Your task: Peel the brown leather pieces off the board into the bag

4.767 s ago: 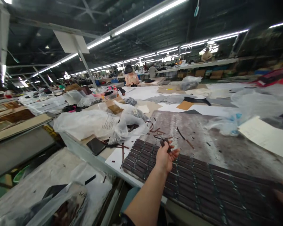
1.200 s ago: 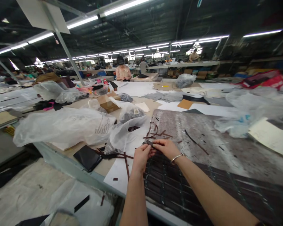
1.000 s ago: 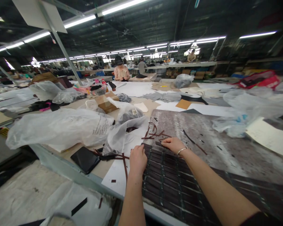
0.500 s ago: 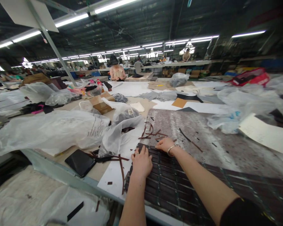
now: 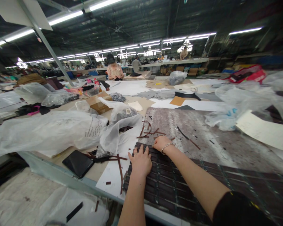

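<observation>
A dark brown sheet of strips crossed by thin seams (image 5: 186,185) lies along the near side of the table. My left hand (image 5: 141,160) rests flat on its left end, fingers spread, a ring on one of them. At the far edge of the sheet, my right hand (image 5: 160,143) has its fingers curled together in a pinch, with a bangle at the wrist. What sits between those fingertips is hidden. Loose brown strips (image 5: 153,132) lie just beyond the hands, and more narrow strips (image 5: 120,172) lie on white paper to the left.
A black phone or tablet (image 5: 77,163) lies near the table edge at left. Plastic bags (image 5: 49,128) crowd the left side, more bags (image 5: 223,117) the right. A stained grey-brown board (image 5: 179,121) spreads beyond the sheet. A person (image 5: 114,71) stands across the tables.
The fingers of my left hand have spread wider on the sheet. My right hand has shifted only slightly, still pinched at the far edge. The whole view has moved a little.
</observation>
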Tool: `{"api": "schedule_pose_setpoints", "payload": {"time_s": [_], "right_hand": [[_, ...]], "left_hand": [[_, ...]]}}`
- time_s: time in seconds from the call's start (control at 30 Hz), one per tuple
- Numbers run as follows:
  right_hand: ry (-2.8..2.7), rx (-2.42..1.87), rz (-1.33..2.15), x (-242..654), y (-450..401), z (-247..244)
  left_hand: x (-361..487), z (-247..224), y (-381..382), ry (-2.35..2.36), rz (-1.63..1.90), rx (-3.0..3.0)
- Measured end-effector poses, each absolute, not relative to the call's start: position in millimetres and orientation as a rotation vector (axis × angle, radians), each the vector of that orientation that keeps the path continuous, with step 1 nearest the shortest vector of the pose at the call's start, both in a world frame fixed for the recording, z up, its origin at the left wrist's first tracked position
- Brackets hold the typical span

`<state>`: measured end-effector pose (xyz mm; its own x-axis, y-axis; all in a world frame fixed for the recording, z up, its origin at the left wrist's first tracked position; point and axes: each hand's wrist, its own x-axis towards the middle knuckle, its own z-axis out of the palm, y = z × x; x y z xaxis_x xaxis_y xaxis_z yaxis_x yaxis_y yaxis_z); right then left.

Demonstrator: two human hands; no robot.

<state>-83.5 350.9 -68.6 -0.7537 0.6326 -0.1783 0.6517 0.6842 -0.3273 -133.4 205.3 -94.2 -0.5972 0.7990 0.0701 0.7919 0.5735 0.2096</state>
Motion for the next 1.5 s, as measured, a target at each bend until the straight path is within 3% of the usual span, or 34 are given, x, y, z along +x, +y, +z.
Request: {"api": "schedule_pose_setpoints", "payload": {"time_s": [0.1, 0.27, 0.47, 0.87, 1.1, 1.3, 1.5], "right_hand": [[2.928, 1.092, -0.436, -77, 344, -69], [3.100, 0.630, -0.179, -61, 326, -72], [3.095, 0.642, 0.026, -61, 297, -82], [3.196, 0.575, -0.186, -50, 308, -101], [3.190, 0.794, -0.776, -16, 329, -92], [3.323, 0.798, -0.574, 18, 307, -94], [3.194, 0.749, -0.626, 35, 289, -109]], "left_hand": [[-132, -94, 206, 2.763, 0.325, 1.383], [-133, -94, 206, 2.742, 0.335, 1.404], [-132, -94, 206, 2.732, 0.337, 1.363], [-125, -95, 212, 2.679, 0.481, 1.531], [-119, -101, 215, 2.726, 0.297, 1.554], [-119, -97, 222, 2.760, 0.135, 1.595], [-116, -98, 218, 2.750, -0.145, 1.693]]}}
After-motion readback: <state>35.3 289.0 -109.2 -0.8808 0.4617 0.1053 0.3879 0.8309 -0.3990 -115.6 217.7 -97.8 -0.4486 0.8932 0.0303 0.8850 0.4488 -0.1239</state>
